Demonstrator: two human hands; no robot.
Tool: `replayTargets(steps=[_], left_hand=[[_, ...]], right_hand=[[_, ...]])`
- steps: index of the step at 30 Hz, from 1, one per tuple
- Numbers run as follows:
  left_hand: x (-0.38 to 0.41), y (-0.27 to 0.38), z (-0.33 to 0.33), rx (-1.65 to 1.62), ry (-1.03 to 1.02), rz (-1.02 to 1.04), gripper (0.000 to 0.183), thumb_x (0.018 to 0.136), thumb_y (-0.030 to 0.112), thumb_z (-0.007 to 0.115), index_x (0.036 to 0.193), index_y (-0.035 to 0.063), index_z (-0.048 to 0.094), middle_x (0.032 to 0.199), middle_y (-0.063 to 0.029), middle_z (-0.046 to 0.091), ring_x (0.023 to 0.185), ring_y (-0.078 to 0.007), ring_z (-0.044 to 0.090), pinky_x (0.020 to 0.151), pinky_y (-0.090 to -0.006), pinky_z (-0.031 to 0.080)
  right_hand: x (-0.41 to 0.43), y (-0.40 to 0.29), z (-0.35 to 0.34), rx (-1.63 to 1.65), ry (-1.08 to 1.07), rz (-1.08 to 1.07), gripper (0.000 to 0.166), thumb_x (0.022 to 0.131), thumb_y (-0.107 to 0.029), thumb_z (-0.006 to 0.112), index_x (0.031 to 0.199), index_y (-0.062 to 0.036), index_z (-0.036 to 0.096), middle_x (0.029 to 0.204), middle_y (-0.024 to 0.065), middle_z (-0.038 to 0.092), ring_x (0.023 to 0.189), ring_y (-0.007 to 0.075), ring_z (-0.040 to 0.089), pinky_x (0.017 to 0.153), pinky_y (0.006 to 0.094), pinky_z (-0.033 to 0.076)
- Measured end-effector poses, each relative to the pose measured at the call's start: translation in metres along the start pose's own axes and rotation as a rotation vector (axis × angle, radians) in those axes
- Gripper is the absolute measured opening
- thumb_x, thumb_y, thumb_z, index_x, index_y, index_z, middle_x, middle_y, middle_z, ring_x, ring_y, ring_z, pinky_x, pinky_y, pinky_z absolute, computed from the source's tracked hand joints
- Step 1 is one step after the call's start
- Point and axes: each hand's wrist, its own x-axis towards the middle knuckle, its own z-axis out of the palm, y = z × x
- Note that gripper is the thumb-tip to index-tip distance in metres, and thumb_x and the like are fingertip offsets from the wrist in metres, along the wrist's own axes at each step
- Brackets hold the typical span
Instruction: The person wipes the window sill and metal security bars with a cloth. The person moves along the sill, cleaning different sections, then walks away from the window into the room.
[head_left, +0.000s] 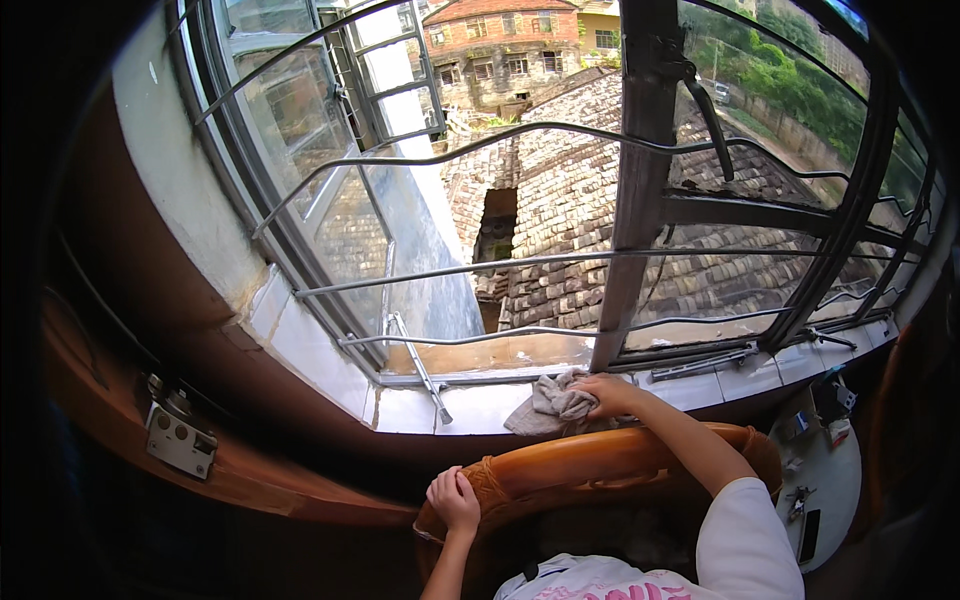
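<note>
My right hand (609, 395) grips a crumpled grey-beige cloth (556, 403) on the white tiled windowsill (480, 409), close to the foot of the upright window post (637, 180). Part of the cloth lies spread on the tiles to the left of my fingers. My left hand (454, 499) holds the left end of a curved wooden chair back (570, 457), where a woven binding wraps the rail. On the sill to the left of the cloth, a metal window stay (421, 371) slants from the open casement.
Metal security bars (465, 271) cross the window. A round side table (832, 517) at the right carries a phone (809, 536), keys (799, 501) and a box of small items (817, 405). At the left, a wooden board (247, 472) bears a metal lock (180, 442). Tiled roofs (562, 217) lie outside.
</note>
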Motion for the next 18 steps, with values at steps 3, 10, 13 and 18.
replayTargets(steps=[3,10,13,18], left_hand=[[0.0,0.001,-0.002,0.025,0.028,0.026,0.018,0.085,0.017,0.044,0.089,0.0052,0.058,0.086,-0.0087,0.058,0.083,-0.0278,0.052,0.079,-0.0387,0.037],[0.001,0.004,0.0,0.032,0.025,0.009,0.019,0.085,0.017,0.043,0.088,0.005,0.057,0.085,-0.0091,0.058,0.082,-0.0284,0.052,0.079,-0.0387,0.037],[0.001,0.005,-0.001,0.025,0.015,-0.013,0.021,0.087,0.017,0.04,0.088,0.0044,0.057,0.087,-0.0097,0.058,0.085,-0.0284,0.052,0.08,-0.0386,0.036],[0.002,0.007,0.0,0.031,0.033,-0.004,0.019,0.084,0.016,0.044,0.088,0.005,0.058,0.086,-0.0094,0.058,0.083,-0.0285,0.052,0.08,-0.0388,0.037]], right_hand=[[-0.052,0.017,-0.031,-0.062,-0.102,0.166,0.072,0.064,-0.028,0.07,0.129,-0.0187,0.042,0.124,0.0123,0.048,0.118,0.0308,0.04,0.1,0.0371,0.032],[-0.081,0.031,-0.007,-0.24,-0.002,0.012,0.077,0.068,-0.026,0.067,0.135,-0.0356,0.03,0.135,0.0123,0.037,0.124,0.0337,0.034,0.101,0.0486,0.028],[-0.071,0.016,-0.017,-0.278,-0.094,0.051,0.078,0.067,-0.024,0.068,0.135,-0.0349,0.03,0.136,0.0093,0.037,0.126,0.0336,0.032,0.102,0.0488,0.027],[-0.04,0.007,-0.006,-0.174,-0.1,-0.118,0.082,0.065,-0.02,0.069,0.135,-0.0334,0.029,0.136,0.0071,0.037,0.129,0.0333,0.026,0.102,0.0494,0.026]])
